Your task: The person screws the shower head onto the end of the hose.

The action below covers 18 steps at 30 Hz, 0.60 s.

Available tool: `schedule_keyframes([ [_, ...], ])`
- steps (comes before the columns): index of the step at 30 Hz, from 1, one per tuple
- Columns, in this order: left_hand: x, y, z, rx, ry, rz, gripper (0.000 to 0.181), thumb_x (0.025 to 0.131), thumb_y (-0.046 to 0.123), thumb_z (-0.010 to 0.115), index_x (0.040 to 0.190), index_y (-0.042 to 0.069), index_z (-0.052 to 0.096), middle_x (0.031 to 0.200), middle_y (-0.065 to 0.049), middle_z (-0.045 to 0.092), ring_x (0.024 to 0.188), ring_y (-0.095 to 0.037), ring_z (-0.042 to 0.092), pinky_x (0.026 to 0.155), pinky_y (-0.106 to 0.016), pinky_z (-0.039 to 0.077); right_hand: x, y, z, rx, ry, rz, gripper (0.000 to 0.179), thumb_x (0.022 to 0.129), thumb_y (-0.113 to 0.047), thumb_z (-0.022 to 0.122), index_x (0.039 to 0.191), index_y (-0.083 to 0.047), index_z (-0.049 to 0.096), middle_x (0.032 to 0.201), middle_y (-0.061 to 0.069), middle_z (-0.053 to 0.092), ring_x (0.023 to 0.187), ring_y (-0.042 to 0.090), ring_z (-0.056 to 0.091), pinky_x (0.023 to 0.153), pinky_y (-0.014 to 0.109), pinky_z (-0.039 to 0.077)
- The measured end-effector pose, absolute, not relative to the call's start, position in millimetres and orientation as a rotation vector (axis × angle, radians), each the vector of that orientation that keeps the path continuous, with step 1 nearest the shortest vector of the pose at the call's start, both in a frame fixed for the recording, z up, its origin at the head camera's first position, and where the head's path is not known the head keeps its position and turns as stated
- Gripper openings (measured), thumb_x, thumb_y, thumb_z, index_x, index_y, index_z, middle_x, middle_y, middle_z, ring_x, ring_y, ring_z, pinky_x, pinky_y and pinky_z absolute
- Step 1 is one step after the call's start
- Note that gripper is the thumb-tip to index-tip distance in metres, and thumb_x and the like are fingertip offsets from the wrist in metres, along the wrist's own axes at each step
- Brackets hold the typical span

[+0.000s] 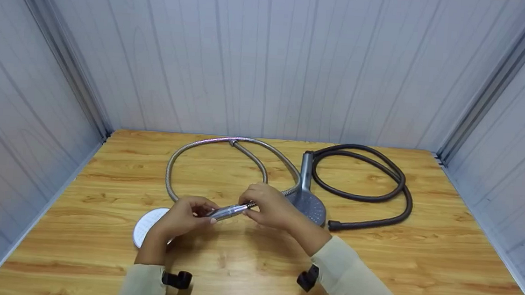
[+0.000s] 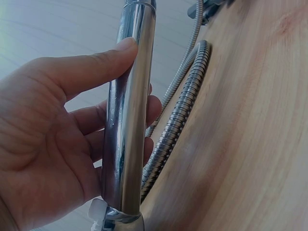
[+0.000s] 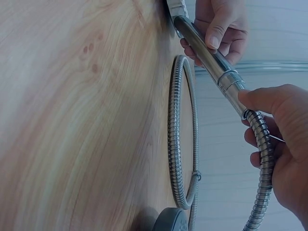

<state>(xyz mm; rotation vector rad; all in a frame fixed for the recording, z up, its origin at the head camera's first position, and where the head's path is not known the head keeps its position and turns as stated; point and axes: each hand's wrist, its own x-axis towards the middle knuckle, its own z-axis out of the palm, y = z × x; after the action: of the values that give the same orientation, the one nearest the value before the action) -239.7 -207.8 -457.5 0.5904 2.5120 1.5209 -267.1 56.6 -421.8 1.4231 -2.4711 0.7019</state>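
Observation:
A chrome hand shower (image 1: 145, 226) with a pale round face is held just above the table by its handle (image 2: 126, 110). My left hand (image 1: 183, 217) grips that handle, thumb along one side and fingers behind it. At the handle's other end, my right hand (image 1: 269, 205) pinches the end fitting of a silver metal shower hose (image 3: 263, 154). The fitting meets the handle in line; whether it is screwed tight I cannot tell. From there the hose loops across the table behind both hands, its free end nut (image 1: 233, 142) lying near the back.
Right of my right hand lies a dark grey hand shower (image 1: 310, 206), partly hidden by that hand. A black hose (image 1: 381, 222) runs from its handle in loops on the right of the wooden table (image 1: 420, 282). Panelled walls (image 1: 269, 63) enclose the back and sides.

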Motion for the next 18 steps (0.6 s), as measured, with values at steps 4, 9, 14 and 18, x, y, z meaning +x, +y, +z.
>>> schedule_keyframes([
  [4, -239.2, -207.7, -457.0, 0.58, 2.5, 1.527, 0.022, 0.086, 0.011, 0.075, 0.107, 0.007, 0.073, 0.094, -0.006, 0.069, 0.085, -0.022, 0.06, 0.075, -0.034, 0.049, -267.1, 56.6, -421.3, 1.41, -2.508, 0.69, 0.012, 0.087, -0.012, 0.073, 0.097, -0.008, 0.071, 0.093, 0.002, 0.067, 0.088, 0.018, 0.059, 0.081, 0.033, 0.047],
  [9, -238.4, -207.7, -456.6, 0.566, 2.498, 1.529, 0.021, 0.086, 0.012, 0.075, 0.107, 0.007, 0.073, 0.094, -0.006, 0.069, 0.084, -0.022, 0.06, 0.074, -0.034, 0.049, -267.1, 56.4, -421.1, 1.39, -2.549, 0.652, 0.013, 0.09, -0.016, 0.071, 0.1, -0.008, 0.072, 0.095, 0.001, 0.068, 0.088, 0.018, 0.059, 0.081, 0.033, 0.047],
  [14, -238.5, -207.8, -456.7, 0.57, 2.492, 1.534, 0.022, 0.086, 0.013, 0.075, 0.107, 0.007, 0.073, 0.094, -0.007, 0.069, 0.084, -0.022, 0.06, 0.074, -0.034, 0.049, -266.7, 56.1, -420.6, 1.383, -2.57, 0.634, 0.013, 0.091, -0.017, 0.07, 0.101, -0.008, 0.074, 0.095, 0.001, 0.069, 0.087, 0.018, 0.058, 0.078, 0.031, 0.047],
  [18, -238.6, -207.7, -456.5, 0.584, 2.509, 1.511, 0.022, 0.086, 0.013, 0.075, 0.107, 0.007, 0.073, 0.095, -0.006, 0.069, 0.085, -0.021, 0.06, 0.075, -0.033, 0.049, -267.1, 56.1, -420.8, 1.392, -2.552, 0.603, 0.014, 0.092, -0.017, 0.069, 0.1, -0.008, 0.074, 0.093, 0.001, 0.07, 0.086, 0.018, 0.059, 0.078, 0.032, 0.047],
])
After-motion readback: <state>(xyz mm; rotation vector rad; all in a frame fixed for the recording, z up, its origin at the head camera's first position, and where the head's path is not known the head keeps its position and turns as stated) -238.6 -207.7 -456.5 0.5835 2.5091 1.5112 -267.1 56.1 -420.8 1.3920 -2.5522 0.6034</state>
